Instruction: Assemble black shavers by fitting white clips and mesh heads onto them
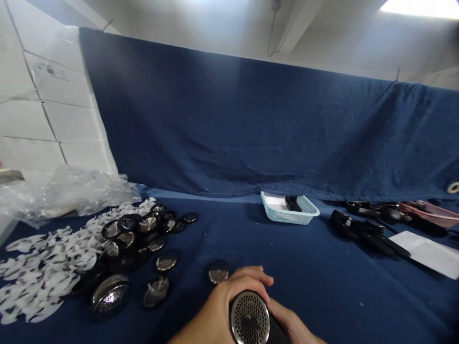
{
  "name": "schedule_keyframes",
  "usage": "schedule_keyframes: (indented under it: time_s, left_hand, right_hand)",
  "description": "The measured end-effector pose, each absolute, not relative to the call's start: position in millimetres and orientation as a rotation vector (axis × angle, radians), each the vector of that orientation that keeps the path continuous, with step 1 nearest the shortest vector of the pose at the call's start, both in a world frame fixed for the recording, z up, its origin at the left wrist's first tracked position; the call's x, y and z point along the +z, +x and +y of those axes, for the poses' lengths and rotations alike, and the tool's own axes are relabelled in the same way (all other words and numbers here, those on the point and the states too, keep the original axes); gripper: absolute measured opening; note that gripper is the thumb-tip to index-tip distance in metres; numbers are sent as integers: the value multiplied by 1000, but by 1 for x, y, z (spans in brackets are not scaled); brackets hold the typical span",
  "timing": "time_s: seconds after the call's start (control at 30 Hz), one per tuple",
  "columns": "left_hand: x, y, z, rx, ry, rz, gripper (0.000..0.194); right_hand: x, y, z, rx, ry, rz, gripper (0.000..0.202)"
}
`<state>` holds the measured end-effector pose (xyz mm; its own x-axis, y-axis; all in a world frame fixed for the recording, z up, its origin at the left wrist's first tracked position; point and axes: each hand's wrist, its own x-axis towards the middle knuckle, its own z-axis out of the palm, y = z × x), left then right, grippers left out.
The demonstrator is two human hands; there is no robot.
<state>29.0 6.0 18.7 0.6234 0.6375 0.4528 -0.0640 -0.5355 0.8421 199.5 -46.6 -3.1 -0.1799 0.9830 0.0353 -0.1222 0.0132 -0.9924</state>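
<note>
Cupping a black rounded device (278,333) in your hands (233,286).
Silver perforated grille (250,317) looks seated; black-rimmed metal discs (167,261) remain, lower left.

A small grey printed label (52,71), showing a dark blocky patch with faint lines beside it, is sitting on a white box (77,91) in the stack at far left, its print appearing too blurred for any words to be read.

Tabletop (337,291) lies open between left hand (234,287) and basket (287,218); piled discs (147,223) block the left.
</note>
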Motion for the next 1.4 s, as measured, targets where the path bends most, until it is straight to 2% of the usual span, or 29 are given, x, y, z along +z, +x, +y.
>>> schedule_keyframes:
  time_s: [0.13,0.2,0.3,0.37,0.43,0.57,0.7,0.87,0.97,1.03,1.13,1.17,1.27,1.3,1.4]
  left_hand:
    - [24,26,0,984,1871,459,51]
    - [27,23,-1,959,1870,549,63]
    - [31,15,8,915,2035,706,92]
    - [30,9,20,847,2225,849,101]
    - [25,4,32,743,2388,1106,91]
    - [9,-1,47,458,2501,1474,59]
    - [1,1,47,425,2522,1476,56]
    - [-3,5,44,484,2481,1497,61]
    - [-3,6,43,667,2446,1396,60]
    - [1,9,39,872,2412,1313,47]
    - [10,16,28,1058,2325,1222,16]
    - [13,18,24,1055,2278,1190,14]
    - [13,26,12,923,2149,1080,14]
    - [10,29,9,864,2134,1046,20]
    - [-2,33,6,741,2129,984,55]
  right_hand:
    - [-10,195,-33,1450,-1002,-1189,50]
    - [-12,195,-28,1528,-963,-1094,47]
    - [-16,200,-21,1821,-901,-888,60]
    - [-20,207,-16,1982,-873,-769,72]
    - [-22,215,-11,1982,-818,-640,72]
    - [-19,228,-6,1792,-770,-457,56]
    - [-11,232,-5,1705,-847,-417,58]
    - [-12,232,-6,1777,-722,-355,54]
    - [-13,231,-6,1832,-626,-321,53]
    - [-13,229,-6,1846,-591,-313,54]
    - [-14,227,-7,1815,-601,-317,50]
    - [-14,226,-7,1794,-621,-327,48]
    - [-19,224,-7,1706,-665,-421,42]
    - [-20,224,-8,1667,-669,-464,41]
    - [-24,221,-9,1585,-675,-562,42]
